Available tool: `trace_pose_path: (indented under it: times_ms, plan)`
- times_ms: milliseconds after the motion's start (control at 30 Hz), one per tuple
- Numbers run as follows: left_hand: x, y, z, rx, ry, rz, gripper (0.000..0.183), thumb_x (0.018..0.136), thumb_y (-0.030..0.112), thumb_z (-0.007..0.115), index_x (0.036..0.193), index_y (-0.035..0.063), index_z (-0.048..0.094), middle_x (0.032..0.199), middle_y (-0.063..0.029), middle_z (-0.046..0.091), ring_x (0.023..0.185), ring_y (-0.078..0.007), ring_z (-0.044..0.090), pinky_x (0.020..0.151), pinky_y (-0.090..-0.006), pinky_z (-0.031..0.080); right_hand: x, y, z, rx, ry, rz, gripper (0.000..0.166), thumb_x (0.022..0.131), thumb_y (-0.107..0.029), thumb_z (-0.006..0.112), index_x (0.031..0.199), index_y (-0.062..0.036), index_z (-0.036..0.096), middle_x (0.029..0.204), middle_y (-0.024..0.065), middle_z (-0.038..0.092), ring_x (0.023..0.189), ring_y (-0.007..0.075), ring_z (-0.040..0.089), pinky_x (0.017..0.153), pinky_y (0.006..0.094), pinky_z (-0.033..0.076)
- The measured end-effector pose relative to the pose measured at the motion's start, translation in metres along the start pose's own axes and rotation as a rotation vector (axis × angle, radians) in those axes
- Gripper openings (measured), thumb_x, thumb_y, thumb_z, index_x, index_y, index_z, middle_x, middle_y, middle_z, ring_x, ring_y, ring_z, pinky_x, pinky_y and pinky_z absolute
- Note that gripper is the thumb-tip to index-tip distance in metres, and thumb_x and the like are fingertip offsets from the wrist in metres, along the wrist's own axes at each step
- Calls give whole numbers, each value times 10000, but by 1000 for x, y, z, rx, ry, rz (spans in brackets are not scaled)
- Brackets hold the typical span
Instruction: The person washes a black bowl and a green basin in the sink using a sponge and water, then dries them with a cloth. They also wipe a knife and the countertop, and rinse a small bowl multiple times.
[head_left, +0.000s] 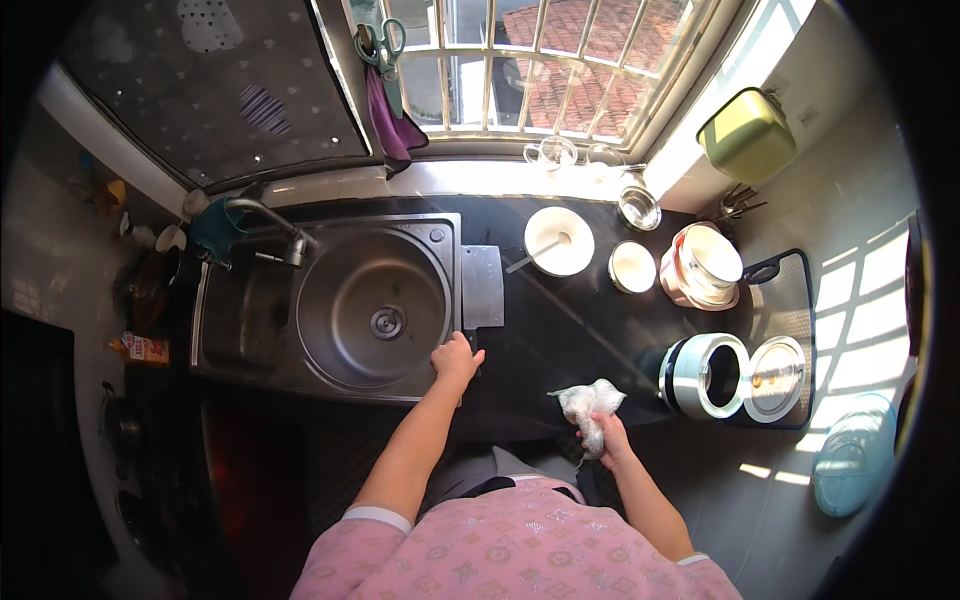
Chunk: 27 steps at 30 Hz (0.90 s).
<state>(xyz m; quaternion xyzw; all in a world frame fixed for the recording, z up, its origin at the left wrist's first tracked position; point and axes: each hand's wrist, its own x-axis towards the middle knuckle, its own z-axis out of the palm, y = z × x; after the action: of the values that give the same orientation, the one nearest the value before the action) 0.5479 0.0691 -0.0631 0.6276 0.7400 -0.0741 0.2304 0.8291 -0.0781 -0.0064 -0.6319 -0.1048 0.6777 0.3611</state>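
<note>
My left hand (455, 360) is at the right rim of the stainless steel sink (454, 277), closed around the dark handle of a cleaver (482, 289). The cleaver's broad blade lies along the sink's edge on the dark countertop (525, 375) and points away from me. A crumpled white cloth (589, 405) is in my right hand (609, 439), held over the counter's front edge. Part of the cloth hangs below my fingers.
Behind the cloth stand a white bowl with a spoon (571, 225), a smaller bowl (631, 267), a metal bowl (639, 208) and stacked bowls (705, 262). A pale green pot-shaped appliance (686, 375) and a round lid (775, 379) are at right. The faucet (274, 219) arches at left.
</note>
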Motion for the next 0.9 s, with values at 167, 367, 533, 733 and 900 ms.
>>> trace_pose_path:
  times_ms: [167, 367, 533, 733, 900]
  plan:
    - [13, -4, -1, -11, -77, 58, 478, 695, 413, 642, 922, 9, 525, 863, -131, 632, 828, -287, 620, 692, -386, 491, -3, 14, 16, 7, -2, -53, 387, 773, -121, 544, 1127, 0, 442, 971, 120, 577, 730, 217, 601, 592, 329, 523]
    - [2, -11, -11, -209, 45, -54, 396, 742, 270, 607, 962, -3, 424, 838, -181, 622, 741, -271, 641, 694, -389, 499, 5, 13, 16, 0, -16, -98, 390, 774, -121, 539, 1130, 4, 442, 981, 123, 574, 747, 218, 600, 599, 324, 521]
    - [-27, -46, -46, -1030, 6, -107, 327, 763, 166, 594, 914, 1, 356, 680, -133, 576, 438, -212, 582, 459, -304, 487, 8, -5, 21, -74, -65, -67, 401, 767, -131, 542, 1130, 8, 443, 997, 114, 572, 810, 222, 593, 658, 320, 505]
    - [-65, -146, -64, -2234, -530, -347, 166, 849, 114, 549, 1005, 62, 529, 737, 3, 515, 539, -33, 447, 469, -172, 383, 47, -10, 33, -115, -131, -332, 445, 750, -122, 552, 1163, -22, 420, 1056, 93, 537, 933, 192, 537, 826, 309, 427]
    - [-101, -158, -55, -2022, -45, -342, 121, 850, 172, 558, 929, 109, 491, 633, 29, 416, 467, -50, 369, 444, -197, 306, 69, -35, 87, -516, -122, -638, 462, 724, -108, 581, 1149, 8, 439, 1024, 105, 551, 950, 192, 532, 844, 317, 416]
